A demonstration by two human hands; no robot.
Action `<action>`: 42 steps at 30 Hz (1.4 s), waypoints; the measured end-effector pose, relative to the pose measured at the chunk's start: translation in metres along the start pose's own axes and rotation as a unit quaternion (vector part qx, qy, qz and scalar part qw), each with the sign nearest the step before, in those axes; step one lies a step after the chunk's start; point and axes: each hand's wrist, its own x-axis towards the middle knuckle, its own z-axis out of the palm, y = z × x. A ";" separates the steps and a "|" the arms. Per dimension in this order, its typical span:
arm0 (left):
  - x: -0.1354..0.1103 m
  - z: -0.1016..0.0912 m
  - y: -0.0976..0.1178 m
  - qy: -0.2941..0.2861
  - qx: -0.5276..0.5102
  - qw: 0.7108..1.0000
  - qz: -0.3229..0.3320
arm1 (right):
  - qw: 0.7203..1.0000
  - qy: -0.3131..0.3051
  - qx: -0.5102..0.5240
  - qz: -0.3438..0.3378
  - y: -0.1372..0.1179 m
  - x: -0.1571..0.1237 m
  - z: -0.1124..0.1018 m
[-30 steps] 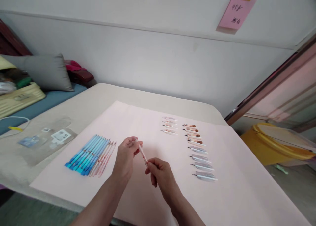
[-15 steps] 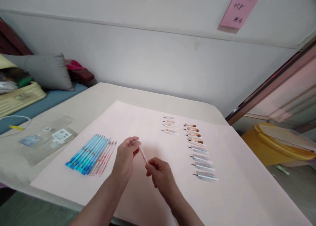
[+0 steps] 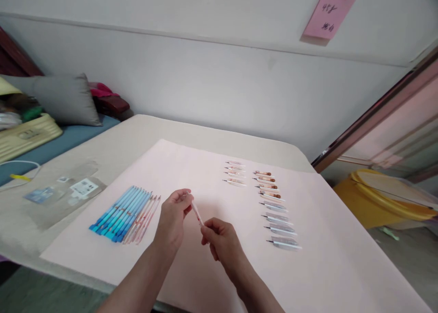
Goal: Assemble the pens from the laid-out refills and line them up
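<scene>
My left hand (image 3: pixel 173 219) and my right hand (image 3: pixel 221 240) are both pinched on one thin white and pink pen (image 3: pixel 197 213), held above a pale pink sheet (image 3: pixel 325 258). The left fingers grip its upper end, the right fingers its lower end. A row of blue pens (image 3: pixel 119 207) and a few pink pens (image 3: pixel 145 217) lie on the sheet to the left. To the right lie two columns of small pen parts: short clear pieces (image 3: pixel 234 171) and brown and silver tipped pieces (image 3: pixel 275 208).
The pink sheet covers a beige table (image 3: pixel 112 144). Clear plastic bags with labels (image 3: pixel 66 192) lie at the table's left. A grey cushion (image 3: pixel 65 98) and a cream case (image 3: pixel 27 137) sit further left. A yellow tub (image 3: pixel 379 199) stands on the floor at right. A pink note (image 3: pixel 328 14) hangs on the wall.
The hands have barely shifted; my right hand has crept slightly up the pen towards the left hand. Everything on the sheet stays put.
</scene>
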 end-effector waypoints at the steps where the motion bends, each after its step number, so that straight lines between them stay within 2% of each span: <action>1: 0.000 0.000 0.000 -0.009 -0.012 1.000 -0.001 | 1.000 -0.002 0.007 0.006 -0.001 0.000 -0.001; 5: 0.000 0.001 -0.002 -0.026 -0.016 0.999 -0.008 | 1.000 0.010 0.004 0.007 -0.003 -0.001 -0.002; 11: -0.001 0.001 -0.002 0.024 0.026 0.999 0.002 | 1.000 0.008 -0.002 0.006 -0.004 -0.001 0.001; 16: -0.002 0.002 0.000 -0.011 -0.017 1.000 -0.006 | 1.000 0.005 0.010 0.008 -0.004 -0.001 -0.002; 21: -0.001 0.002 -0.002 0.022 0.008 1.000 -0.003 | 0.999 0.024 -0.027 -0.002 -0.005 -0.001 -0.002; 27: -0.002 0.001 0.002 -0.020 -0.015 1.000 -0.011 | 1.000 0.006 0.002 0.008 -0.007 -0.002 -0.002; 32: -0.001 0.002 -0.002 0.011 0.020 1.000 -0.006 | 1.000 0.020 -0.009 0.005 -0.007 -0.001 -0.003; 42: -0.001 0.001 -0.001 -0.028 -0.012 0.999 -0.018 | 0.993 -0.044 0.111 0.016 -0.004 -0.004 -0.007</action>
